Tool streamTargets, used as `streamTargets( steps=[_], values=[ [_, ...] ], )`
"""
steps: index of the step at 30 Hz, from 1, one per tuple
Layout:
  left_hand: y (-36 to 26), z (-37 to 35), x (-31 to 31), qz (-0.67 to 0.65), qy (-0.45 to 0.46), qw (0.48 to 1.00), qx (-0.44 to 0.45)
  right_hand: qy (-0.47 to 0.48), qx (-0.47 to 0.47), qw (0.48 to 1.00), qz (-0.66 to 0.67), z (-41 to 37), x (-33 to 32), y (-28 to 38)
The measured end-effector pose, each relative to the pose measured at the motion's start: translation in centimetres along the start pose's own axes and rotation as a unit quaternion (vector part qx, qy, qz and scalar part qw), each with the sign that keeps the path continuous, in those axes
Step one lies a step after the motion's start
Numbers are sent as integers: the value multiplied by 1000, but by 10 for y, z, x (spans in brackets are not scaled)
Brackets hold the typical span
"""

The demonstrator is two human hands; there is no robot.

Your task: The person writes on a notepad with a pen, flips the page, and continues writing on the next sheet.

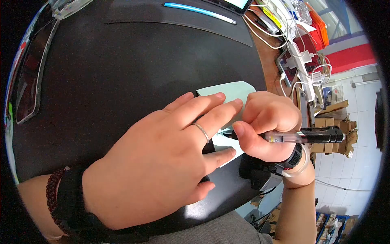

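My left hand (162, 158) lies with its fingers spread over a pale green paper (231, 90), a ring on one finger. Parts of the paper show beyond the fingertips and between the fingers. At its right edge my right hand (270, 124) is closed around a black and clear pen (317, 135). The pen's tip end points left to the paper, close to the left hand's fingers. The tip itself is partly hidden. Both hands rest over a black mat (122, 73).
A blue stick-like item (199, 13) lies at the top of the mat. A dark glossy phone-like object (34, 73) is at the far left. White cables and a power strip (300, 69) run along the right side. Cardboard boxes (335, 126) stand further right.
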State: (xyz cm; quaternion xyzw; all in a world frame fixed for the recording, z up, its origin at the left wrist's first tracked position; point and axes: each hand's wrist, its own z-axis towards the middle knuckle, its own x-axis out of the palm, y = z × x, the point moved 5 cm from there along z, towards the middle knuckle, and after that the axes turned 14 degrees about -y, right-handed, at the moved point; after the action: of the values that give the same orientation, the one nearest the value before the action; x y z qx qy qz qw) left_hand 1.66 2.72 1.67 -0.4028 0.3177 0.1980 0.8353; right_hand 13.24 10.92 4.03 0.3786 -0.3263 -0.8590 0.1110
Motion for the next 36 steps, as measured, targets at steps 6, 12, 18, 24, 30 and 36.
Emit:
streamTargets(
  steps=[6,12,18,24,30,36],
  values=[
    [2,-1,1,-3,0,1000,-7,1,18,1000,-9,-1,-1,-1],
    [1,1,0,-2,6,1000,-7,18,40,999,-10,0,-2,0],
    [0,2,0,13,30,999,-4,-24,50,998,-12,-3,-3,-2],
    [0,2,-2,11,26,1000,-4,-19,4,1000,2,-1,-4,-4],
    [1,1,-1,5,23,1000,-6,-22,8,1000,0,-3,-4,-4],
    [1,2,-1,5,21,1000,-7,-12,24,999,-22,-1,-4,-2]
  ],
)
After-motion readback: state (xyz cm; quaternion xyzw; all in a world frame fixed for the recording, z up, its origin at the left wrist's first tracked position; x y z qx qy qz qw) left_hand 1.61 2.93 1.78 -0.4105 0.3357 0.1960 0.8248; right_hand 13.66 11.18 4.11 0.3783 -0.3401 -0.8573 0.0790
